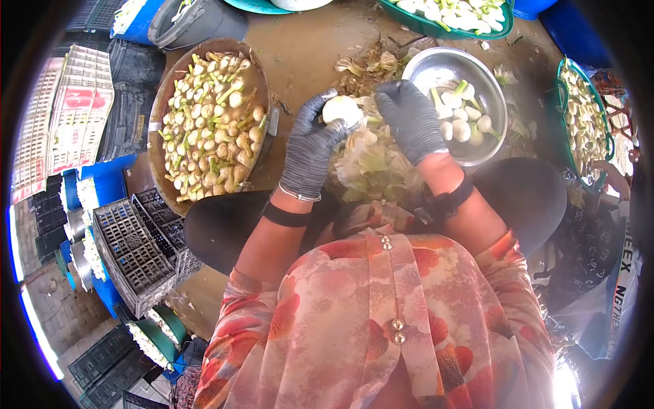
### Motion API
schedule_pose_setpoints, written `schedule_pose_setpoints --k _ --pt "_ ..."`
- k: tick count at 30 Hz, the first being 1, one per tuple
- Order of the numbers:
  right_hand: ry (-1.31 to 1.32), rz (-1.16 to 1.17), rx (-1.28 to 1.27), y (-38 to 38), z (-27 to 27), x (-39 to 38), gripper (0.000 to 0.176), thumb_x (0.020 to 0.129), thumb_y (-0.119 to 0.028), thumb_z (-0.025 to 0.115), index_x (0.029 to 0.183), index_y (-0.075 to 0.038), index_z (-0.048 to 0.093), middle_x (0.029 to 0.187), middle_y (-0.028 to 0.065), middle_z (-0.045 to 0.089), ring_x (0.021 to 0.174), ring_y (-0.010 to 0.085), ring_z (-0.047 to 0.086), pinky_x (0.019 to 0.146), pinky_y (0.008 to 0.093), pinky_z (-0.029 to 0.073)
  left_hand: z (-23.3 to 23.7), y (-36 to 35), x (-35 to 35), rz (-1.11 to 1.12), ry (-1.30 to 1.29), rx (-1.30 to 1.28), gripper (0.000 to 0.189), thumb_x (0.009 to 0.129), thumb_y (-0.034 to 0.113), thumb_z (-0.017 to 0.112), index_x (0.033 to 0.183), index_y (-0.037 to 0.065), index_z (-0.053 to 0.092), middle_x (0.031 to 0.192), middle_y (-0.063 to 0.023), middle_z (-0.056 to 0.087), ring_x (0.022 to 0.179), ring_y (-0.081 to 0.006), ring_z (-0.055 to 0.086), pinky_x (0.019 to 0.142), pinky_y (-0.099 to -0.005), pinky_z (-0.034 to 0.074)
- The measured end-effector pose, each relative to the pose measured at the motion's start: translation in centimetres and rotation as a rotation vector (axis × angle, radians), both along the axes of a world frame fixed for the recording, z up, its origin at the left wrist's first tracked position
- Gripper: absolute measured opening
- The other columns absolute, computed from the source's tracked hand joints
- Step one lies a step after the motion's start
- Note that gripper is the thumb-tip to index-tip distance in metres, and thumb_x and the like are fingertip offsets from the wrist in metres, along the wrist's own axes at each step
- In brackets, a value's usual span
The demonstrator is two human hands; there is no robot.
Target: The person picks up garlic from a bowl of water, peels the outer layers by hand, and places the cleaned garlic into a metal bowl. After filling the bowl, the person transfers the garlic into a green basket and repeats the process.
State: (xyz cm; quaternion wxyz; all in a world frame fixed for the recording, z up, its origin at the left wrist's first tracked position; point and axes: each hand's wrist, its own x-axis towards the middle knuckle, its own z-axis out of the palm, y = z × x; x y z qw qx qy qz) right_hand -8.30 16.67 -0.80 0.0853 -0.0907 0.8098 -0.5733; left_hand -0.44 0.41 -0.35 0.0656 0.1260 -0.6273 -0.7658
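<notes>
My left hand (306,140), in a dark ribbed glove, is closed around a peeled white garlic bulb (342,111). Its pale green stem points right, toward my other hand. My right hand (411,121), gloved the same way, has its fingers curled in beside the stem; what they pinch, if anything, is hidden. Below both hands lies a heap of papery peelings (378,163). A steel bowl (501,119) with several peeled bulbs (462,112) stands just right of my right hand.
On the left is a wide tub (158,146) of unpeeled bulbs in water. Teal basins of bulbs stand at the top (436,31) and far right (567,123). Plastic crates (133,249) are stacked at left. Another person's arm (616,178) shows at the right edge.
</notes>
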Motion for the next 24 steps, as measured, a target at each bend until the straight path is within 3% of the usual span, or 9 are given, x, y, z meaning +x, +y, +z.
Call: schedule_pose_setpoints --k 3,5,6,7,9,12,16,21,24 --pt "0.076 -0.025 -0.057 0.1 1.1 0.3 0.017 0.091 -0.014 0.065 0.103 -0.002 0.065 0.085 0.0143 0.070 0.074 0.0184 0.065 0.071 0.0317 0.052 -0.3 -0.2 0.1 -0.010 -0.001 -0.028 0.047 0.086 -0.005 0.057 0.131 0.001 0.049 0.119 -0.0163 0.057 0.110 -0.0275 0.059 0.099 -0.0427 0.052" --pt "0.128 -0.094 -0.033 0.4 1.3 -0.2 0.017 0.091 -0.014 0.065 0.103 -0.002 0.065 0.085 0.0136 0.070 0.074 0.0180 0.065 0.071 0.0320 0.052 0.2 -0.6 0.2 -0.057 0.039 0.372 0.046 0.088 -0.002 0.057 0.132 0.001 0.046 0.121 -0.0160 0.055 0.111 -0.0284 0.058 0.100 -0.0435 0.051" --pt "0.337 -0.088 0.125 1.6 -1.6 -1.9 0.017 0.092 -0.015 0.064 0.102 -0.002 0.066 0.085 0.0135 0.069 0.074 0.0195 0.065 0.072 0.0324 0.051 0.5 -0.9 0.3 -0.082 0.059 0.570 0.046 0.088 -0.001 0.057 0.133 0.001 0.044 0.122 -0.0158 0.054 0.112 -0.0289 0.057 0.101 -0.0438 0.050" --pt "0.067 -0.172 0.051 2.0 -1.7 -2.8 0.017 0.092 -0.017 0.063 0.100 -0.002 0.066 0.087 0.0136 0.069 0.075 0.0224 0.065 0.072 0.0322 0.051 0.3 -1.3 0.4 -0.110 0.071 0.639 0.046 0.089 0.000 0.056 0.133 0.000 0.044 0.122 -0.0165 0.053 0.113 -0.0305 0.056 0.101 -0.0463 0.050" --pt "0.308 -0.090 0.067 2.3 -2.8 -3.1 0.019 0.091 -0.017 0.065 0.101 -0.002 0.068 0.087 0.0135 0.069 0.078 0.0248 0.065 0.077 0.0346 0.051 -0.2 -2.1 0.3 -0.166 0.101 0.778 0.045 0.090 0.001 0.055 0.134 0.000 0.043 0.122 -0.0179 0.052 0.116 -0.0337 0.055 0.102 -0.0511 0.049" --pt "0.498 0.053 0.034 0.5 0.6 -1.3 0.020 0.089 -0.018 0.066 0.102 -0.003 0.069 0.088 0.0136 0.069 0.082 0.0277 0.065 0.082 0.0388 0.050 -0.4 -2.2 0.0 -0.125 0.029 0.684 0.050 0.088 0.003 0.058 0.135 0.002 0.043 0.118 -0.0164 0.054 0.111 -0.0293 0.057 0.098 -0.0471 0.051" --pt "0.514 0.315 0.174 -1.2 1.3 0.8 0.019 0.086 -0.022 0.066 0.097 -0.008 0.072 0.085 0.0144 0.068 0.083 0.0329 0.064 0.080 0.0427 0.049 -1.4 -2.1 -0.1 -0.209 0.016 0.607 0.054 0.087 0.008 0.062 0.137 0.002 0.044 0.115 -0.0130 0.056 0.104 -0.0237 0.058 0.093 -0.0386 0.051" --pt "0.441 0.278 0.324 -1.3 0.8 1.1 0.018 0.085 -0.026 0.066 0.090 -0.008 0.071 0.082 0.0143 0.068 0.079 0.0336 0.064 0.079 0.0431 0.050 -1.4 -2.4 0.0 -0.265 -0.108 0.185 0.062 0.085 0.014 0.065 0.141 -0.001 0.041 0.116 -0.0107 0.058 0.105 -0.0199 0.057 0.097 -0.0331 0.046" --pt "0.266 0.258 0.330 -1.5 0.7 1.2 0.020 0.085 -0.027 0.066 0.088 -0.007 0.069 0.082 0.0147 0.069 0.077 0.0351 0.065 0.075 0.0432 0.051 -1.4 -2.4 0.1 -0.327 -0.093 0.043 0.056 0.085 0.006 0.064 0.139 0.005 0.045 0.123 -0.0060 0.055 0.110 -0.0136 0.052 0.099 -0.0295 0.044"
